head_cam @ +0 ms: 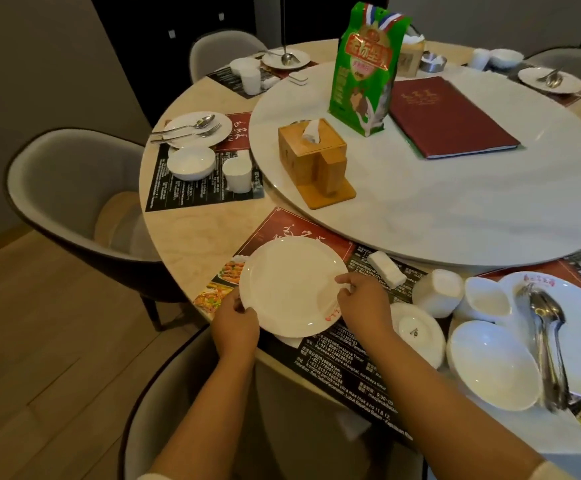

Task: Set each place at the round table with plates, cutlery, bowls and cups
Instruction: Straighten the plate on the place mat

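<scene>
Single view, head-mounted, wide-angle. Looks forward and steeply down from the near edge of the round table [185, 230], standing height above a chair back at bottom centre. Both forearms enter from the bottom edge, so left hand [235, 323] and right hand [365, 303] sit close to the lens, in the lower middle. Turntable [455, 202] fills the upper right; far place settings shrink toward the top edge. Straight lines bow near the borders. Floor shows at lower left. No second view to compare.
</scene>
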`<move>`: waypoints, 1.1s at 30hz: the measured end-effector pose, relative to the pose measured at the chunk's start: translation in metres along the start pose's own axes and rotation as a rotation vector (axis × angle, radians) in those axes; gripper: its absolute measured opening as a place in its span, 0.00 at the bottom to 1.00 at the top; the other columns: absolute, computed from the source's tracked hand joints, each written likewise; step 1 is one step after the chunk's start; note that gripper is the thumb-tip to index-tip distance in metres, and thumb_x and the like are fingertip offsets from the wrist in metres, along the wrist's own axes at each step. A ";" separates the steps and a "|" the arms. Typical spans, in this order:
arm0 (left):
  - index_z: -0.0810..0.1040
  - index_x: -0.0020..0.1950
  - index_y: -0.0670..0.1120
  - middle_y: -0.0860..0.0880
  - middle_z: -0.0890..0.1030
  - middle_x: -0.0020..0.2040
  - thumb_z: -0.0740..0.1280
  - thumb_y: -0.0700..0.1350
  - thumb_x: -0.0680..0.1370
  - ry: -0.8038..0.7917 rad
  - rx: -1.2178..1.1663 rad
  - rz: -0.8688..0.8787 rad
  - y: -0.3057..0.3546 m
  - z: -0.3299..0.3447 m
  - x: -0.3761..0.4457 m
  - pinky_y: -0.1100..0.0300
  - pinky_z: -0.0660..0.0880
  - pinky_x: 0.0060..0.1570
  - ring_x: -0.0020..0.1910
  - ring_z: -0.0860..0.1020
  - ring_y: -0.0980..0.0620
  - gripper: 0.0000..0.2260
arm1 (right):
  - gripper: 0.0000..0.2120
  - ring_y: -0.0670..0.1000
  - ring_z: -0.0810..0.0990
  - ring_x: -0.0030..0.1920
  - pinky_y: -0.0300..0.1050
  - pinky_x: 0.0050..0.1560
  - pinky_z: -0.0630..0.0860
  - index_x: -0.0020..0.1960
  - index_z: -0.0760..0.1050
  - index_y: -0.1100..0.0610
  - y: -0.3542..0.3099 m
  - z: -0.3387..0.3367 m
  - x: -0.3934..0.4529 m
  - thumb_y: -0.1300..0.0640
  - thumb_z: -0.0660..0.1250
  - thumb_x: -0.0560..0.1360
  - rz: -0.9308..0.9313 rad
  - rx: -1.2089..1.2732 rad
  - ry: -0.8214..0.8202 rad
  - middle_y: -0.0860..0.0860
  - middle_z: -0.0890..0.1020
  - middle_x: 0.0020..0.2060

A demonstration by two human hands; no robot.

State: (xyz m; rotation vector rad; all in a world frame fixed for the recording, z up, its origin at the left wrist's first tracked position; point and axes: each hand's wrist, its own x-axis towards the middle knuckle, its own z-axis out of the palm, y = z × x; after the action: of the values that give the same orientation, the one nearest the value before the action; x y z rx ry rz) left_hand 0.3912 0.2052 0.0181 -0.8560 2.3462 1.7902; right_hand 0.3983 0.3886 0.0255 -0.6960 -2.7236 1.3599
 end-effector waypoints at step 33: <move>0.64 0.73 0.48 0.48 0.77 0.63 0.55 0.35 0.80 -0.554 0.120 0.259 0.046 0.141 -0.019 0.53 0.70 0.66 0.63 0.74 0.51 0.21 | 0.12 0.58 0.75 0.55 0.48 0.54 0.66 0.56 0.74 0.59 0.021 -0.063 0.063 0.66 0.61 0.74 -0.312 -0.950 0.009 0.56 0.81 0.50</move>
State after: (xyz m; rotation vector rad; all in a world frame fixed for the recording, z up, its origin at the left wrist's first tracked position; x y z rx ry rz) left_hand 0.3477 0.3485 0.0199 -0.0200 2.2195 1.6634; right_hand 0.3627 0.4721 0.0377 -0.2270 -3.1815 -0.0549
